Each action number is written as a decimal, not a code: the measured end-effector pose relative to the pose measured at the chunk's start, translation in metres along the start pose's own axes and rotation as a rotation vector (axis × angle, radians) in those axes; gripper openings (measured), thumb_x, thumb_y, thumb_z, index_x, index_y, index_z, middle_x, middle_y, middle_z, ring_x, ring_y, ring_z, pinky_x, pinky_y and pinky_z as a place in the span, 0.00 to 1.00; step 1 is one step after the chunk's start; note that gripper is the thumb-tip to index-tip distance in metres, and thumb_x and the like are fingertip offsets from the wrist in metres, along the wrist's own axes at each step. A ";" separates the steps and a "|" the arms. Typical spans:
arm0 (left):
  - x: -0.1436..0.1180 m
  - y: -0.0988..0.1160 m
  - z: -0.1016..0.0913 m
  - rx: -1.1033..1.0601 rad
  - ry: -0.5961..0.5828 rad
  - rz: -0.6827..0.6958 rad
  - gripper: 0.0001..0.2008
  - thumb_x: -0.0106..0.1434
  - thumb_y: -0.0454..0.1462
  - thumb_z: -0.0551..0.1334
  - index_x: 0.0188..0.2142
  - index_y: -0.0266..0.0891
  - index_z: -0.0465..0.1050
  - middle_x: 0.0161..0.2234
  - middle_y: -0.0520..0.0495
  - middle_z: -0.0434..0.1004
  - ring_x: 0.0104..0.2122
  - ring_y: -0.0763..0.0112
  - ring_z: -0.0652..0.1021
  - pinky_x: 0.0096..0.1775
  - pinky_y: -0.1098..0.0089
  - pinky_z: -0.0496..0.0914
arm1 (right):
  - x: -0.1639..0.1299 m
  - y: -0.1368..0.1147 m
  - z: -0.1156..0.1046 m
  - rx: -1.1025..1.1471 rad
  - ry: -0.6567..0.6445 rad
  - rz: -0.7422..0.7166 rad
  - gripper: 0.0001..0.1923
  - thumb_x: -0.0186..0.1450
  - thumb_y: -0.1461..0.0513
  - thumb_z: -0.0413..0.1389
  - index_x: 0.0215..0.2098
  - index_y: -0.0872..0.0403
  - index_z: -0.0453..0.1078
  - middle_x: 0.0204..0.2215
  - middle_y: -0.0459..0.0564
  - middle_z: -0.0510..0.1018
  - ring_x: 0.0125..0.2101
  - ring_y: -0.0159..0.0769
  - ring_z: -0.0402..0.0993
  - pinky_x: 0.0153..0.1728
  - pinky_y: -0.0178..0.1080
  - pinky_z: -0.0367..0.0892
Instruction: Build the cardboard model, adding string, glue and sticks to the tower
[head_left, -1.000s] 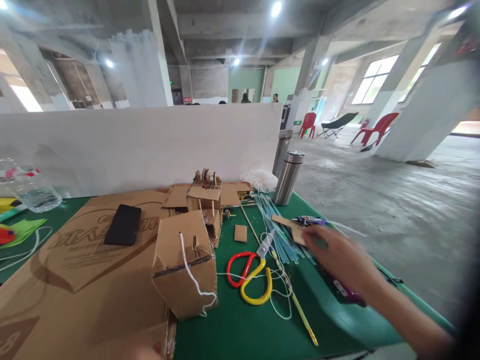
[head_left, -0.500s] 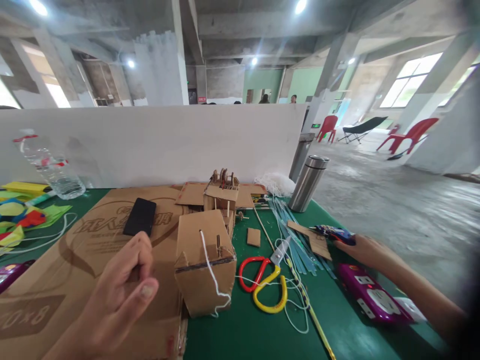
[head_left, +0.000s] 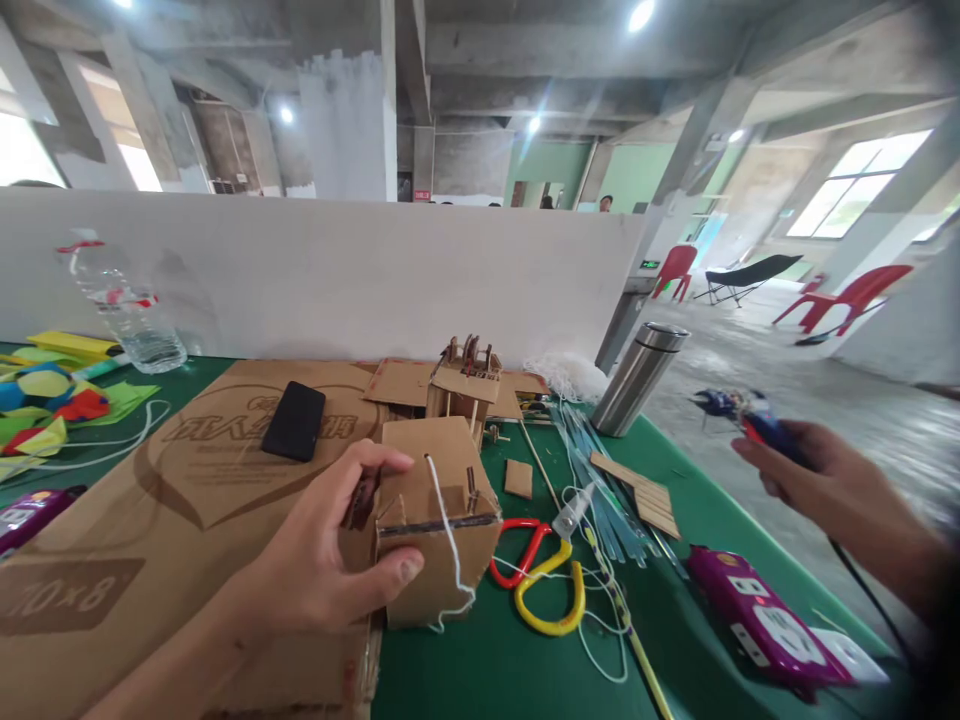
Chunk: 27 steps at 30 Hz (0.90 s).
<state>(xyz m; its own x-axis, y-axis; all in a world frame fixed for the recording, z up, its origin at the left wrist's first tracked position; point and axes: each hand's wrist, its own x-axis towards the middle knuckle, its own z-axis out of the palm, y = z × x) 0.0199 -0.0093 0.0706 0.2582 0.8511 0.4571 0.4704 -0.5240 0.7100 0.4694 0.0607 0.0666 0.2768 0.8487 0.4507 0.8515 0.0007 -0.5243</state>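
At the frame's centre a cardboard box (head_left: 439,520) stands on the table (head_left: 480,670), its left side on a flat cardboard sheet (head_left: 150,540) that fills the lower left. The left hand (head_left: 330,565) grips the box from the left. A phone (head_left: 294,421) lies on the sheet, up and left of the box. Behind the box stands a small cardboard model (head_left: 465,380). Just right of the box lie scissors (head_left: 544,580), and further right, near the lower right corner, a power strip (head_left: 757,620). A flask (head_left: 639,378) stands right of centre, behind these. The right hand (head_left: 832,490) holds a glue gun (head_left: 750,420) above the table's right edge. A water bottle (head_left: 124,310) stands at the far left against the partition (head_left: 337,270).
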 end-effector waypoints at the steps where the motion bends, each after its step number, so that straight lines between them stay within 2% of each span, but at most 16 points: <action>1: 0.001 -0.001 0.001 -0.013 -0.028 -0.010 0.21 0.58 0.38 0.64 0.51 0.47 0.62 0.37 0.52 0.66 0.31 0.71 0.69 0.32 0.71 0.65 | -0.003 -0.019 -0.007 0.045 -0.054 0.051 0.11 0.62 0.51 0.56 0.35 0.48 0.66 0.18 0.49 0.73 0.17 0.39 0.70 0.19 0.41 0.64; 2: 0.001 -0.003 0.002 -0.029 -0.055 -0.014 0.22 0.58 0.38 0.64 0.51 0.47 0.61 0.39 0.51 0.67 0.32 0.71 0.70 0.32 0.71 0.66 | -0.007 -0.038 -0.014 0.048 0.005 0.028 0.12 0.60 0.51 0.58 0.36 0.48 0.66 0.23 0.51 0.75 0.20 0.40 0.71 0.22 0.42 0.65; 4: 0.003 -0.005 0.003 -0.060 -0.097 -0.020 0.21 0.59 0.38 0.64 0.51 0.45 0.60 0.39 0.50 0.68 0.33 0.70 0.72 0.32 0.71 0.68 | -0.018 -0.076 -0.023 0.107 -0.001 -0.123 0.16 0.58 0.50 0.60 0.40 0.48 0.66 0.30 0.53 0.77 0.26 0.40 0.72 0.26 0.42 0.67; 6: 0.005 -0.007 0.003 -0.098 -0.124 -0.030 0.21 0.60 0.38 0.64 0.50 0.45 0.60 0.37 0.51 0.68 0.32 0.70 0.73 0.32 0.71 0.68 | -0.028 -0.109 -0.026 0.150 -0.042 -0.275 0.24 0.55 0.46 0.61 0.43 0.48 0.65 0.30 0.51 0.76 0.24 0.39 0.71 0.23 0.41 0.66; 8: 0.007 -0.007 0.005 -0.138 -0.129 -0.032 0.20 0.60 0.38 0.63 0.50 0.44 0.60 0.35 0.52 0.68 0.33 0.69 0.73 0.32 0.71 0.69 | -0.034 -0.139 -0.026 0.102 -0.087 -0.400 0.26 0.57 0.45 0.60 0.47 0.49 0.62 0.29 0.49 0.75 0.23 0.37 0.71 0.23 0.39 0.67; 13: 0.009 -0.004 0.008 -0.204 -0.127 -0.015 0.20 0.59 0.36 0.63 0.50 0.44 0.60 0.39 0.50 0.70 0.37 0.67 0.75 0.36 0.70 0.71 | -0.032 -0.192 -0.015 -0.049 -0.141 -0.753 0.20 0.61 0.51 0.58 0.47 0.49 0.61 0.31 0.47 0.73 0.24 0.34 0.68 0.24 0.37 0.65; 17: 0.009 -0.006 0.008 -0.260 -0.134 -0.018 0.19 0.58 0.35 0.63 0.48 0.44 0.59 0.42 0.49 0.70 0.39 0.66 0.75 0.40 0.68 0.72 | -0.025 -0.209 -0.004 -0.108 -0.205 -0.856 0.20 0.62 0.53 0.57 0.48 0.51 0.62 0.36 0.49 0.74 0.28 0.37 0.71 0.28 0.39 0.65; 23: 0.009 -0.008 0.006 -0.211 -0.119 -0.038 0.21 0.58 0.36 0.63 0.49 0.43 0.60 0.44 0.46 0.70 0.43 0.62 0.75 0.43 0.65 0.72 | -0.022 -0.212 0.006 -0.160 -0.235 -0.900 0.20 0.61 0.52 0.57 0.49 0.52 0.64 0.37 0.51 0.75 0.30 0.39 0.72 0.28 0.40 0.65; 27: 0.010 -0.006 0.008 -0.246 -0.129 -0.033 0.20 0.58 0.36 0.63 0.49 0.43 0.60 0.42 0.47 0.71 0.40 0.64 0.75 0.40 0.67 0.72 | -0.019 -0.213 0.004 -0.170 -0.235 -0.909 0.19 0.62 0.52 0.56 0.48 0.52 0.64 0.38 0.51 0.76 0.29 0.38 0.73 0.27 0.39 0.64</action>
<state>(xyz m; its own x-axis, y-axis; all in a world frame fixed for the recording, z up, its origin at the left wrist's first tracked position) 0.0259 0.0023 0.0667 0.3588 0.8566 0.3709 0.2657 -0.4747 0.8391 0.2809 0.0459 0.1669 -0.6035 0.6460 0.4674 0.7553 0.6510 0.0756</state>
